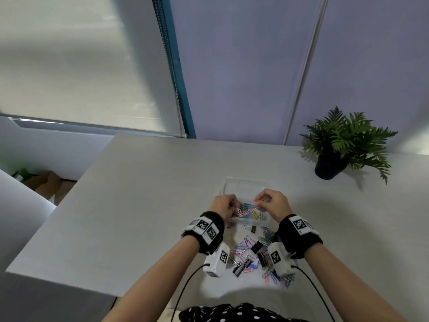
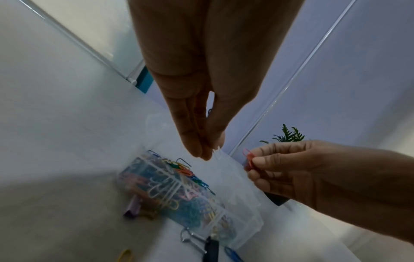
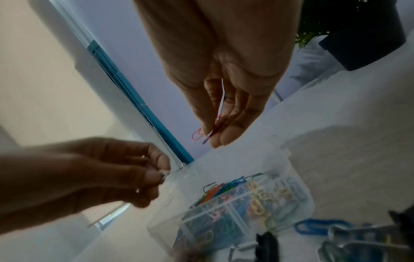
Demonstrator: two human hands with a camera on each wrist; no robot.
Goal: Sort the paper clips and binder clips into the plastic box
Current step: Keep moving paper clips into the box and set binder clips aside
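Clear plastic box [image 1: 234,185] open, holding colourful paper clips [image 1: 249,212]

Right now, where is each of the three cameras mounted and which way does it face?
Head: worn high, looking down at the table; both forearms, left hand and right hand show.
Left wrist: looks along the left hand's fingers toward the plastic box.
Right wrist: looks along the right hand, which pinches a red paper clip.
Shared: both wrist views show the box and the opposite hand.
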